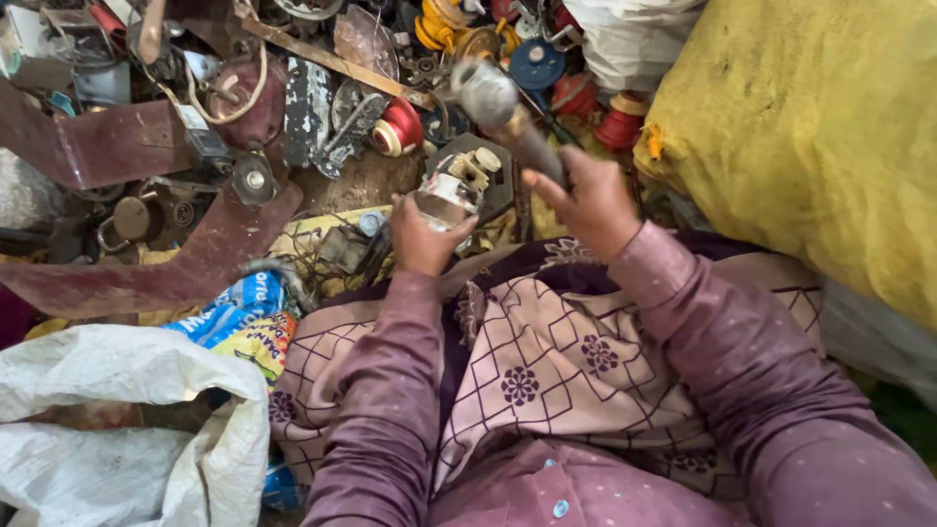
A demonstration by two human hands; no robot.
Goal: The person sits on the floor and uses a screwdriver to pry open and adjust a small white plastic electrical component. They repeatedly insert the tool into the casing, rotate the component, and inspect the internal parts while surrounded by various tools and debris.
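**A:** Status? Left hand (422, 237) is clamped on a small off-white and metal electrical part with cream plastic lugs (455, 185), held just above the lap at centre frame. Right hand (589, 207) is wrapped tight round the dark handle of a grey steel hammer (506, 115), head raised toward 12 o'clock, directly over the part.

**B:** Progress on the part?

**A:** Looks intact: lugs on, body whole, nothing split off that I can see. So I'd judge the breaking-down is at its start, with the separating all left to do. Hedge: the hammer head is blurred, can't tell whether it is going up or coming down.

**B:** Anything sorted yet?

**A:** Can't tell. The scrap heap at 10 to 12 o'clock is mixed: rust-brown sheet-metal fan blades (146, 268), a red spool with a cream core (398, 128), yellow coils (435, 27), a blue disc (536, 63).

**B:** Packaging, labels?

**A:** A crumpled blue and yellow printed plastic wrapper (237, 320) at 8 o'clock, flat, partly under the patterned cloth. A white woven sack (117, 390) at 7 o'clock, mouth open and slack. A big yellow sack (810, 127), bulging, filling 1 to 3 o'clock. Another white bag (630, 34) at 1 o'clock, top edge. No signs visible.
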